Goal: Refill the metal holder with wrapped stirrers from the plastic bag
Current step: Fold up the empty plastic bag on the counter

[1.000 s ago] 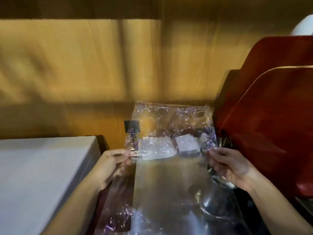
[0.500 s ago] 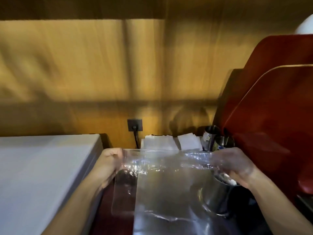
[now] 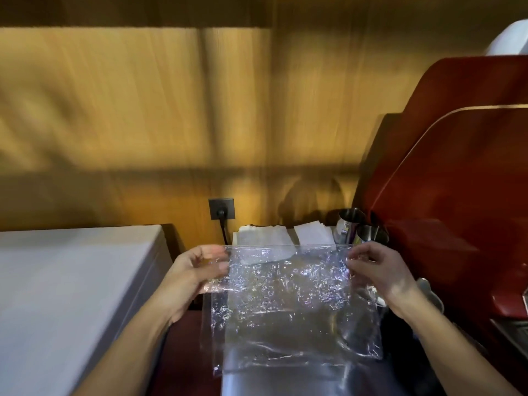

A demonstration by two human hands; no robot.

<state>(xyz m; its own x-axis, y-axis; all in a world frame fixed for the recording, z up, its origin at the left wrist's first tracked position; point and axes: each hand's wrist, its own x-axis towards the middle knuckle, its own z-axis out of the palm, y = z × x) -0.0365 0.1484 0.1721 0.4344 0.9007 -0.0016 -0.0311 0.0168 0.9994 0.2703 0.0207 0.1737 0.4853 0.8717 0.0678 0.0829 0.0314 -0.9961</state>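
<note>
A clear, crinkled plastic bag (image 3: 288, 304) hangs spread out in front of me, held by its upper corners. My left hand (image 3: 197, 270) pinches the bag's top left corner and my right hand (image 3: 380, 270) pinches the top right one. I see no stirrers inside the bag. Two metal cups (image 3: 360, 227) stand at the back right against the wall; another shiny metal vessel (image 3: 428, 290) sits low behind my right wrist, partly hidden by the bag.
A white chest-like surface (image 3: 71, 281) fills the left. White folded napkins (image 3: 265, 237) lie behind the bag. A dark wall socket (image 3: 221, 208) with a cable sits on the wooden wall. A red machine housing (image 3: 457, 181) rises at the right.
The bag was held higher and folded, then lowered; now it is stretched flat and lower, showing the napkins and cups behind. Both hands stayed on its corners.
</note>
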